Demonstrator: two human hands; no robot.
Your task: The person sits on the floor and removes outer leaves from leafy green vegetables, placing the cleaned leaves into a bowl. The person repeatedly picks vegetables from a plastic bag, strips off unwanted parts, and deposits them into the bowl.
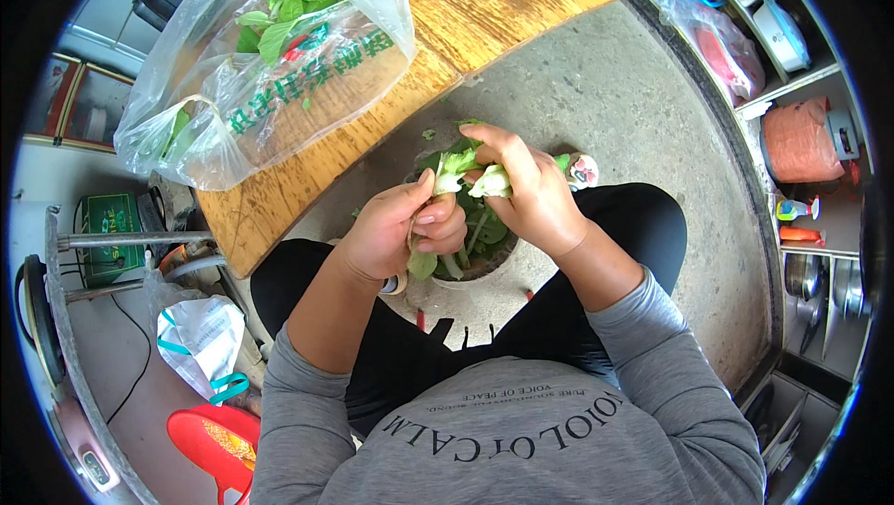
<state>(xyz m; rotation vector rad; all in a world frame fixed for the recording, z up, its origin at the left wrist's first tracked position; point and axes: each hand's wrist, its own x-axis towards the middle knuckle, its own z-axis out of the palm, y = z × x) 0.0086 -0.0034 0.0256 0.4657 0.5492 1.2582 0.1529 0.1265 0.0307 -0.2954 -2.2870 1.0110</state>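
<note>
Over a basin [482, 276] of green leaves [485, 225], both hands hold pieces of a leafy green vegetable. My left hand [412, 222] is closed around one piece, its pale stem end [447, 183] showing above the thumb and a leaf hanging below the fingers. My right hand [534, 190] grips another pale stem base [492, 182] between thumb and fingers, close beside the first. Whether the two pieces are joined is not clear. Ahead, more leafy greens [290, 9] lie in a clear plastic bag [328, 86] on a wooden table [517, 2].
Open shelves [803, 96] with pans [803, 274], spray bottles [796, 209] and bags curve along the right. To the left are metal rails [140, 239], a green box [108, 239], a white bag [202, 344] and a red plastic scoop or basket [202, 445]. The basin stands between the knees.
</note>
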